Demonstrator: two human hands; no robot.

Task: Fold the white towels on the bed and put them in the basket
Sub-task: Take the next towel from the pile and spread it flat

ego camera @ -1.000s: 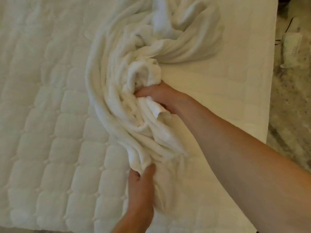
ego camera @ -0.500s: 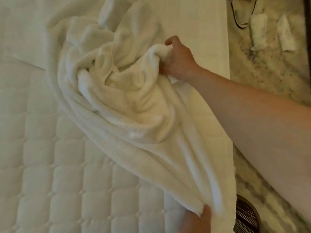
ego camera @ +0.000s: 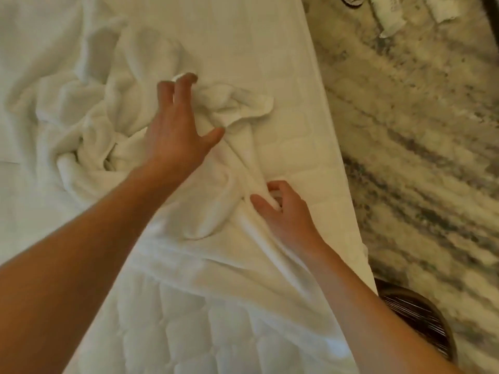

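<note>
Nearest lies the white quilted bed (ego camera: 189, 333), and a dark round woven basket (ego camera: 421, 319) stands on the marbled floor (ego camera: 418, 157) just beside its edge. The right hand (ego camera: 286, 211) pinches a raised ridge of the crumpled white terry towel (ego camera: 232, 109), which lies on the bed. Farther off, the left hand (ego camera: 175, 130) is spread wide over the towel's bunched folds.

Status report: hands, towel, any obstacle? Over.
Left hand open above towel. Right hand pinches towel fold. Towel crumpled on bed, not folded. No obstacle seen.
</note>
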